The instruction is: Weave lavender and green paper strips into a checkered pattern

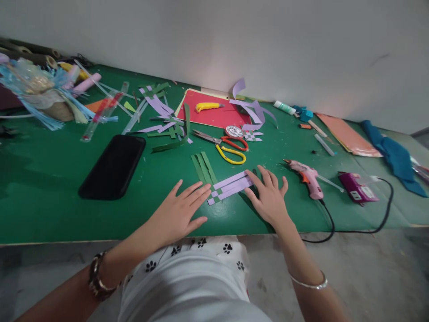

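Note:
Green and purple paper strips (pixel 231 186) cross in a small woven checkered corner (pixel 214 197) on the green table. Green strip ends (pixel 203 167) point away from me, and the purple ends run to the right. My left hand (pixel 181 208) lies with fingers stretched out, its fingertips at the left edge of the weave. Over the right ends of the purple strips, my right hand (pixel 268 197) rests with fingers spread, thumb and index finger touching them. Scissors (pixel 223 145) with red and yellow handles lie just beyond the weave.
A black phone (pixel 113 167) lies at left. Loose paper strips (pixel 167 116), a yellow cutter (pixel 209 106) on red paper (pixel 201 117) and a glue stick (pixel 284 108) are farther back. To the right are a pink glue gun (pixel 308 178) and a corded purple box (pixel 358 188).

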Tool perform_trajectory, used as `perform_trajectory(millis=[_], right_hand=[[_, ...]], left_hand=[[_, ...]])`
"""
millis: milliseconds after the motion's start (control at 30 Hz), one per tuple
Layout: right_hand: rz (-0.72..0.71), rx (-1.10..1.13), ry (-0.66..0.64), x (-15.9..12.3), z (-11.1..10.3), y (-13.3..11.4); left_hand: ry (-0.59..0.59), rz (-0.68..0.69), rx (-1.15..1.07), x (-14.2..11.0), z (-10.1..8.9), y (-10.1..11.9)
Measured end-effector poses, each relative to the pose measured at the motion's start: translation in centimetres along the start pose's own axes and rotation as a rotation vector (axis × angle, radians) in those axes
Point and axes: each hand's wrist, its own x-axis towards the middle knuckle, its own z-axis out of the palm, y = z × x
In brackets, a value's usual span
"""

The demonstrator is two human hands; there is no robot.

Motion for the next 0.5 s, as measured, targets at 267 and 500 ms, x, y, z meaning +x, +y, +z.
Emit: perform_trajectory(millis=[267,500], right_hand=[[-0.108,0.051,-0.038,-0.29,0.13,0.12],[-0.032,0.068,0.013,-0.27,0.62,0.19]], left_hand=[[0.017,0.001,0.008,-0.06,0.15,-0.02],[0.026,0.015,0.030,-0.14,0.11,-0.09]])
